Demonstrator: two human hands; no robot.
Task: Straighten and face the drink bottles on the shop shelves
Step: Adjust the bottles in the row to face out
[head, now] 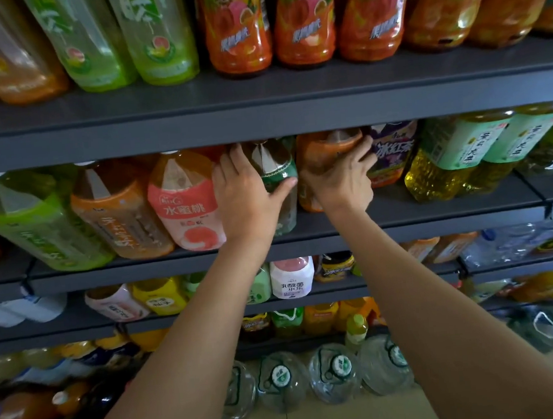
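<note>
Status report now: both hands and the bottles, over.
Left hand grips green-label bottle. Right hand grips orange bottle. Both bottles on second shelf; neighbours packed close, nothing blocking.

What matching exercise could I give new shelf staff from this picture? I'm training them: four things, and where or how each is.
Things:
1. left hand
2. right hand
3. pink peach bottle
4. big clear water jugs

Places or states:
A. on the floor under the lowest shelf
B. grip on the orange-labelled bottle
C. untouched, just left of both hands
D. grip on the green-labelled bottle

Pairs: 1-D, 2-B, 3-C, 4-A
</note>
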